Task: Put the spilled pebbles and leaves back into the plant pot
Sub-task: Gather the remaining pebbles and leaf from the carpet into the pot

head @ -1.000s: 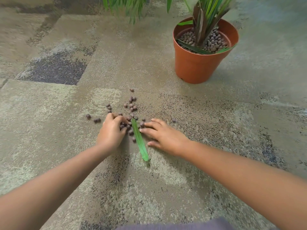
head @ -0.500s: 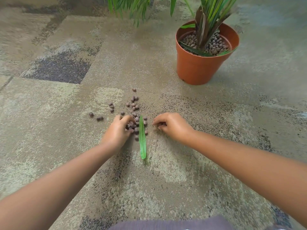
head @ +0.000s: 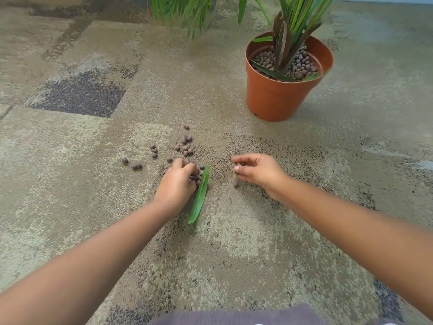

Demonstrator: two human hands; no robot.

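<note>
Brown pebbles (head: 185, 146) lie scattered on the carpet left of centre. A long green leaf (head: 199, 195) lies among them. My left hand (head: 177, 185) rests on the carpet with its fingers curled over a cluster of pebbles beside the leaf. My right hand (head: 256, 171) hovers just above the carpet to the right of the leaf, fingers cupped around a few pebbles; one blurred pebble (head: 235, 181) shows below its thumb. The orange plant pot (head: 276, 99) stands at the upper right, holding pebbles and a green plant.
Patterned beige and grey carpet (head: 93, 207) covers the floor. Green fronds (head: 185, 10) of another plant hang in at the top centre. A strip of grey-purple cloth (head: 234, 316) shows at the bottom edge.
My right hand has closed on pebbles and lifted to the right, away from the leaf. My left hand keeps gathering pebbles beside the leaf, which has tilted slightly.
</note>
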